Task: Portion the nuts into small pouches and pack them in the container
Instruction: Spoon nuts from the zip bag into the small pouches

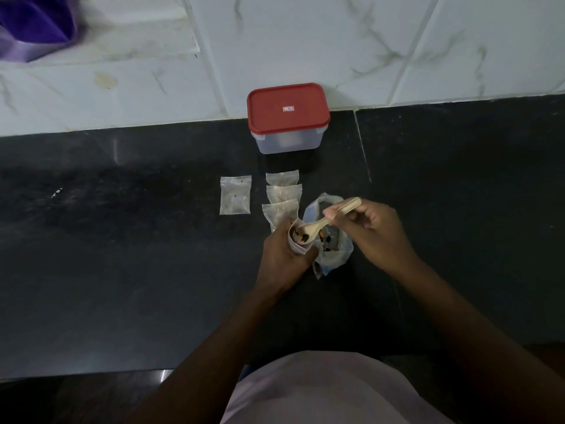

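The right hand is pinching the handle of a wooden spoon between curled fingers and thumb, and is tipping the spoon's bowl down to the left into the mouth of a small pouch. The left hand is gripping that pouch with its fingers wrapped around it, holding it upright with the top open. Dark and tan nuts are showing at the spoon's bowl inside the opening.

Just beside the pouch, between the two hands, a larger clear bag is standing open on the countertop, with more nuts lying in it; the spoon is crossing over its rim.

Toward the back edge from the left hand, three filled pouches are lying in a short overlapping column: the nearest pouch is touching the left hand's fingers, the middle pouch is lying behind it, and the farthest pouch is behind that. To their left, apart from the column, a flat pouch is lying alone; its contents are too small to tell.

At the back edge of the countertop, against the tiled wall, the container is standing with its red lid on. A purple cloth is showing at the far left back corner.
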Available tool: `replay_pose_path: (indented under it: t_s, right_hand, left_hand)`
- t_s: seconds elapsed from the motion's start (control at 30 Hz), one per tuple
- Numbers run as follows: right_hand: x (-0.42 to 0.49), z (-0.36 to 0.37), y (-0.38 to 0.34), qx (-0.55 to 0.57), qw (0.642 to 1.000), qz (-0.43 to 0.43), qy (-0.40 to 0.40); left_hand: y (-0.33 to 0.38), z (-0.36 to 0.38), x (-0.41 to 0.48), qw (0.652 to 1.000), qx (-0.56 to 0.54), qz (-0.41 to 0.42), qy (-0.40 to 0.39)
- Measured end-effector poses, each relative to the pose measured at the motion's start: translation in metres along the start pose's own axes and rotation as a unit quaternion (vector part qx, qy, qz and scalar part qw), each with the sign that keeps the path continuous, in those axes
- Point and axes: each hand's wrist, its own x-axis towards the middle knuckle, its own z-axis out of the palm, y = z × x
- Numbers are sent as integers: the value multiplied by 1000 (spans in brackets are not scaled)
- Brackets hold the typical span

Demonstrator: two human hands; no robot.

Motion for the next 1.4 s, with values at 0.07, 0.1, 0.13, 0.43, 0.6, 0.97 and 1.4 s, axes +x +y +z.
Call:
replay_pose_path:
  t_s: [0.07, 0.1, 0.13, 0.43, 0.6, 0.97, 1.4]
  right_hand:
    - [-4, 0, 1, -92, 993, -61, -38]
    - [-5, 0, 1, -118, 987, -92, -52]
    - [-7, 0, 1, -130, 982, -122, -61]
    - [-13, -1, 3, -159, 957, -241, -22]
    - [-12, 0, 6, -191, 949, -252, -14]
    - [-10, -2, 9, 82, 990, -61, 100]
    - [-2, -12, 42, 11, 974, 122, 192]
  left_hand:
    - [1, -1, 0, 1000, -5, 12, 5]
    - [1, -1, 0, 1000, -9, 16, 6]
    - [0, -1, 0, 1000, -13, 18, 6]
    - [-4, -3, 2, 1000, -27, 14, -4]
    - [-4, -5, 4, 1000, -20, 10, 1]
    - [-5, -10, 6, 1000, -29, -9, 3]
    - [-13, -11, 0, 997, -39, -50, -33]
